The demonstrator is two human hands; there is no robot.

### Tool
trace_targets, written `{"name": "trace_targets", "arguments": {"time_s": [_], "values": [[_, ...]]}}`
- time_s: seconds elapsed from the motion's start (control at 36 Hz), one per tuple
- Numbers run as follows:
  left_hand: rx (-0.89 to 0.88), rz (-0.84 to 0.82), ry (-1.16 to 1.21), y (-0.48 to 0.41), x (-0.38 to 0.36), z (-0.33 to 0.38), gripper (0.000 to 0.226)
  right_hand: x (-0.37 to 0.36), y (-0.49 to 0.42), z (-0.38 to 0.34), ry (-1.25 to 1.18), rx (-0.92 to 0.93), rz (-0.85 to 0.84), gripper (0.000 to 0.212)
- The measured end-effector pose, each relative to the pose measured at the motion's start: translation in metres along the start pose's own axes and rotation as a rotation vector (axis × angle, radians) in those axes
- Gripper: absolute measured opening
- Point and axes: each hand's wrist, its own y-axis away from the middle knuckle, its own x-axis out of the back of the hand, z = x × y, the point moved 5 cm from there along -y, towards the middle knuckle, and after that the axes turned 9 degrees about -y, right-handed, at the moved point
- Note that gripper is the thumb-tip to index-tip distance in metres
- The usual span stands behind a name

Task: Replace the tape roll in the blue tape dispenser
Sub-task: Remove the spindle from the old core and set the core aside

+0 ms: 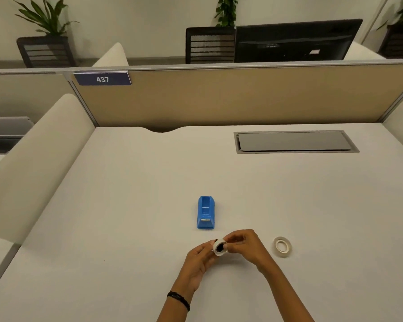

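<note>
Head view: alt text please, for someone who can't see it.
The left hand and right hand together hold a white roll with a dark core over a pale desk. A blue dispenser sits just beyond them, its bay apparently empty, and a second roll lies flat to the right.

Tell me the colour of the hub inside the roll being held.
The hub is black, ringed by the white tape roll; head view.
</note>
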Motion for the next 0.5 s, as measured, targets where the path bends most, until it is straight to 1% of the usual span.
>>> {"name": "trace_targets", "arguments": {"time_s": [0.11, 0.17, 0.25, 0.31, 0.33, 0.36, 0.39, 0.5], "values": [[-0.005, 0.002, -0.009, -0.006, 0.0, -0.004, 0.014, 0.002, -0.007, 0.004, 0.007, -0.036, -0.056, 0.011], [-0.006, -0.005, -0.004, -0.007, -0.001, -0.004, 0.015, 0.005, -0.01, 0.002, -0.009, -0.065, -0.133, 0.012], [0.002, -0.018, 0.011, -0.009, -0.003, -0.001, 0.016, 0.012, -0.014, -0.01, 0.033, -0.085, -0.255, 0.012], [0.022, -0.008, 0.026, -0.008, -0.001, -0.005, 0.015, 0.02, -0.016, -0.013, 0.011, -0.095, -0.267, 0.012], [0.028, 0.008, 0.022, -0.007, 0.002, -0.004, 0.014, 0.026, -0.019, -0.016, -0.009, -0.095, -0.233, 0.012], [0.078, 0.032, 0.045, -0.023, 0.006, -0.011, 0.013, 0.034, -0.038, -0.007, -0.058, -0.124, -0.191, 0.011], [0.112, 0.043, 0.047, -0.034, 0.009, -0.017, 0.012, 0.043, -0.053, 0.0, -0.078, -0.136, -0.11, 0.011], [0.108, 0.043, 0.05, -0.03, 0.007, -0.017, 0.012, 0.084, -0.071, -0.005, -0.181, -0.083, 0.225, 0.008]]}}
